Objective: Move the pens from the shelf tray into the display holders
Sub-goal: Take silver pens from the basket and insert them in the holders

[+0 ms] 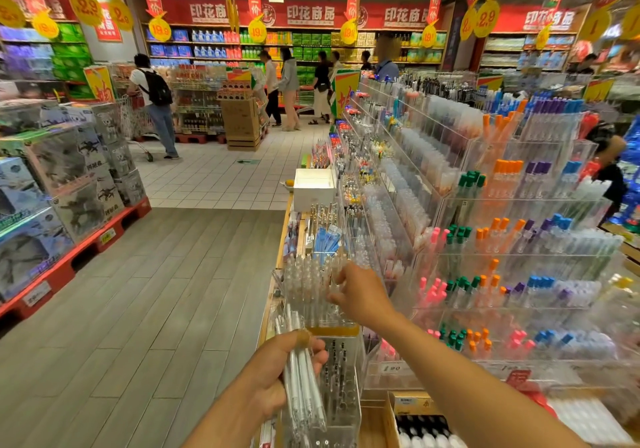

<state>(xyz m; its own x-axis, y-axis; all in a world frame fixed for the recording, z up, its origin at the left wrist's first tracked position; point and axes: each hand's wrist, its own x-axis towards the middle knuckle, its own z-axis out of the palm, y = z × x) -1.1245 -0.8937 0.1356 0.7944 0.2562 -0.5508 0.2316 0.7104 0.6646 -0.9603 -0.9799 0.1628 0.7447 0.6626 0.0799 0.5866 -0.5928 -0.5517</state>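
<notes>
Head view: the left hand (277, 375) is gripping a bundle of white pens (304, 388) above a clear acrylic holder (341, 378). The right hand (360, 295), fingers loosely curled, is reaching over the clear pens (308, 288) standing in the display holder (322, 316).

The pens (304, 388) in the left hand (277, 375) are white with clear parts. The holder (337, 378) beside them is clear with a yellow strip along its top edge. Caps (509, 167) on the stepped rack come in orange, green, purple, blue and pink. The box (313, 184) is white. Red banners (254, 2) carry yellow price discs (159, 30).
</notes>
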